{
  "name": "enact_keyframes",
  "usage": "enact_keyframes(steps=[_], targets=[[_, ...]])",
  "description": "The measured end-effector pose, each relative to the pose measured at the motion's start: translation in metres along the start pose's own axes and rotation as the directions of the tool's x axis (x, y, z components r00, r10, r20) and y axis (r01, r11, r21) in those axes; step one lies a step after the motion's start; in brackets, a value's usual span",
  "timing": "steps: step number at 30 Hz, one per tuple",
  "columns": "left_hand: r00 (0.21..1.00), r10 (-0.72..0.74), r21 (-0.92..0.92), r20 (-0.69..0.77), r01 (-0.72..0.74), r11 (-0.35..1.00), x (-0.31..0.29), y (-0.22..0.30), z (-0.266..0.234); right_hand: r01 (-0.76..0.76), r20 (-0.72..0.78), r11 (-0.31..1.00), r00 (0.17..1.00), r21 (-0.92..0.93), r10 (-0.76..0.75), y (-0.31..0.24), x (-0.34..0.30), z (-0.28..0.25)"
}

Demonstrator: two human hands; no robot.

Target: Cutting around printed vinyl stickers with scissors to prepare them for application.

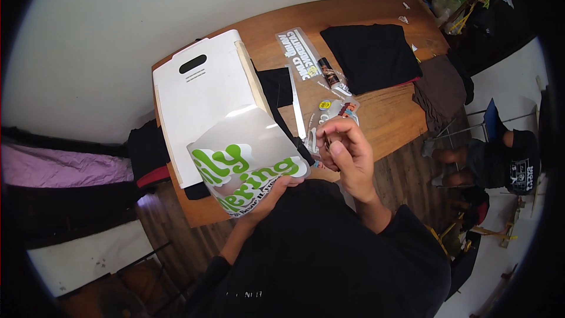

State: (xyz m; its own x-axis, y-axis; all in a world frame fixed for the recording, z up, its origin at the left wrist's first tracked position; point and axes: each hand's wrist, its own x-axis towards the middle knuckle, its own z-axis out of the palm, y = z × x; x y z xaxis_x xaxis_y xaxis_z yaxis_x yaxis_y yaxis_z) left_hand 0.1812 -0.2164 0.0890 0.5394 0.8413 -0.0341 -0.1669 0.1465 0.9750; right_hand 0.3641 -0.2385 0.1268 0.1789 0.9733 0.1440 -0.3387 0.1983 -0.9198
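Note:
My left hand (272, 199) grips the lower right edge of a translucent film sheet (247, 132) printed with green and white lettering. The sheet is tilted and bowed, overlapping the front of a white board (203, 91) with an oval hand slot. To its right my right hand (353, 156) is raised, thumb and fingers curled into a pinch. Something thin and dark shows between those fingertips, too small to make out. Just beyond this hand, another clear printed sheet (326, 106) lies on the wooden table (388, 126).
Past the board lie a long white strip (296, 106), a film with white lettering (298, 53) and a dark cylindrical can (328, 73). Folded black cloth (374, 56) and brown cloth (442, 91) rest toward the right. Another person (500, 162) sits at the right.

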Motion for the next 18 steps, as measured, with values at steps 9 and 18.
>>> enact_keyframes(steps=[9, 18], targets=[[0.999, -0.002, -0.043, 0.033, 0.003, 0.999, 0.001, -0.002, -0.001, 0.144, 0.194, 0.975, 0.975, -0.172, -0.110, 0.000, 0.008, 0.000], [1.000, 0.020, -0.050, 0.015, -0.019, 0.999, 0.000, -0.009, -0.003, 0.018, 0.142, 0.980, 0.990, -0.198, 0.010, -0.013, -0.003, 0.004]])
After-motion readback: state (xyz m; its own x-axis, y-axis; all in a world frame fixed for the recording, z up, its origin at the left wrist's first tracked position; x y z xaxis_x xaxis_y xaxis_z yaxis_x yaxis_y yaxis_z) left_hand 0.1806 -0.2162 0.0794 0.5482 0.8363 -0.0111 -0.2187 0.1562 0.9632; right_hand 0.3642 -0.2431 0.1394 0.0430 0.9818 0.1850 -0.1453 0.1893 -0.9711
